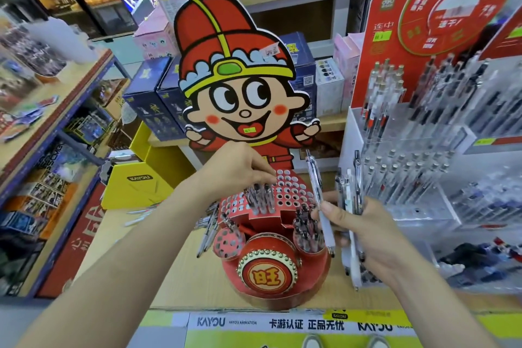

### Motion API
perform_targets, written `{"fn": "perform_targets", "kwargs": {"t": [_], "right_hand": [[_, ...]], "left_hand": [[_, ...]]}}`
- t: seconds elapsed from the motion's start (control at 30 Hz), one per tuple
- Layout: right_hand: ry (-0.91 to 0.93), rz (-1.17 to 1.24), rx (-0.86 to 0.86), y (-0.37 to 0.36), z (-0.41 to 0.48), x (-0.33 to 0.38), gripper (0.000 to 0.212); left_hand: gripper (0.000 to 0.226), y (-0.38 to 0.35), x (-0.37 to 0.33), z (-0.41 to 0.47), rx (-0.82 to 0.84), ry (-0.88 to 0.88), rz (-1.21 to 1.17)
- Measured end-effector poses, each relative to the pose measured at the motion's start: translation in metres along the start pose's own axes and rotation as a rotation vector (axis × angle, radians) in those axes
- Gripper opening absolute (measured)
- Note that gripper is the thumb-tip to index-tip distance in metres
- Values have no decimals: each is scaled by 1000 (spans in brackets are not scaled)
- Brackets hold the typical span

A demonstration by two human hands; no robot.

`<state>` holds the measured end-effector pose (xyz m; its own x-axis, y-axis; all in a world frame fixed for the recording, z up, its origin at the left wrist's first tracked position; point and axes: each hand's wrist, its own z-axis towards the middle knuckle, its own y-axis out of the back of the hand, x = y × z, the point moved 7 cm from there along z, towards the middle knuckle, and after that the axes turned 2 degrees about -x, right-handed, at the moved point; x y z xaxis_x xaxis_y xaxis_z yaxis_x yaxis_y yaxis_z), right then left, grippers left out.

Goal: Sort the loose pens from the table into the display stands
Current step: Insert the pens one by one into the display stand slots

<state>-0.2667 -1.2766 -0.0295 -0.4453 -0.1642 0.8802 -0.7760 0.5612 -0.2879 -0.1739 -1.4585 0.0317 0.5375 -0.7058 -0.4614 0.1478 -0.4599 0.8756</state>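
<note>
The left hand [243,168] is reaching down over the red stand [282,298]. Its bunched fingertips are touching the tops of about four standing pens [261,199] in the hole grid [289,189]; whether it is pinching one I cannot tell. The right hand [364,232] is gripping a bundle of pens [351,200], with a single pen [317,192] pinched apart between thumb and fingers, just beside the right cup [309,251], which is holding a packed cluster. The left cup [227,246] is holding one or two. Several loose pens [208,223] are lying on the counter [175,277], left of the stand. A clear stand [409,178] at right is carrying rows of pens.
</note>
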Motion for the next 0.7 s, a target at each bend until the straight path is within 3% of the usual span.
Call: {"fn": "perform_targets", "kwargs": {"t": [0.13,0.27,0.37,0.43,0.5,0.57,0.7], "right_hand": [[-16,5,35,-10,-5,2,32],[-29,65,49,-15,-8,6,31],[-45,113,63,-18,-10,7,31],[-55,133,68,-20,-11,8,26],[-64,132,83,-23,-12,8,16],[-69,125,111,-28,-13,9,13],[-60,118,151,-37,-15,14,8]], "left_hand": [[25,-5,14,-3,18,56,-85],[17,-7,17,-4,-6,92,-192],[26,-6,19,-7,-12,114,-217],[34,5,10,-12,-107,77,-208],[32,22,-7,-21,-217,41,-449],[30,32,-25,-28,-181,28,-722],[16,33,-47,-36,-24,-32,-698]]}}
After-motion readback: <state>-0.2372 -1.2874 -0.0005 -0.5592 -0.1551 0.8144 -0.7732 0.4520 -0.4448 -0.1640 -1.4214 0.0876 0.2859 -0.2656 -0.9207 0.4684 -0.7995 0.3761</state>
